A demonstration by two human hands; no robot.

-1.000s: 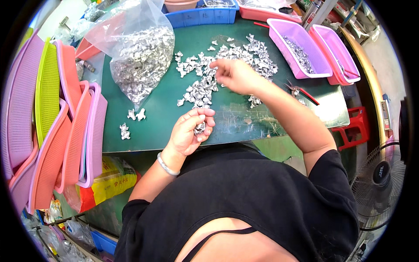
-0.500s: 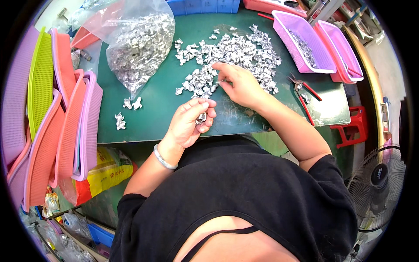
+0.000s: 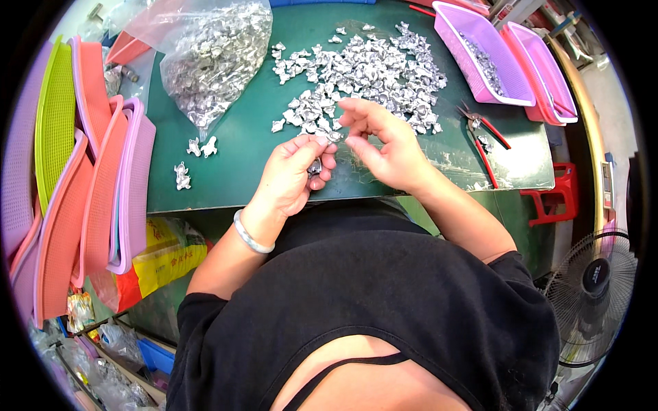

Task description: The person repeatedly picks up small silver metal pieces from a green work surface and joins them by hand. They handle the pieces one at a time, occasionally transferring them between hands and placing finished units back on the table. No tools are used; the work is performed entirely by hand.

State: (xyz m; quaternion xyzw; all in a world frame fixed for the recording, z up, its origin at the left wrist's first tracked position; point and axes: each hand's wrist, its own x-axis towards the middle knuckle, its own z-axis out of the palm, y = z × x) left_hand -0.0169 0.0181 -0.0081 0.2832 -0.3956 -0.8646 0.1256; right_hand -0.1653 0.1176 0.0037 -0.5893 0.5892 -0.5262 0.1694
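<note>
In the head view, your left hand (image 3: 291,171) is curled around at least one small silvery figure (image 3: 314,168), while your right hand (image 3: 394,147) is just beside it, thumb and fingers parted and apparently released. The pile of matching figures (image 3: 384,75) lies on the green bench (image 3: 250,140) beyond your hands, between the clear bag (image 3: 219,68) and the purple basket (image 3: 460,58); red-handled pliers (image 3: 495,133) rest open to its right.

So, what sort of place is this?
Probably a small workshop: a heap of small silvery figures covers part of a green table, red-handled pliers lie to its right, and plastic baskets crowd the left.
</note>
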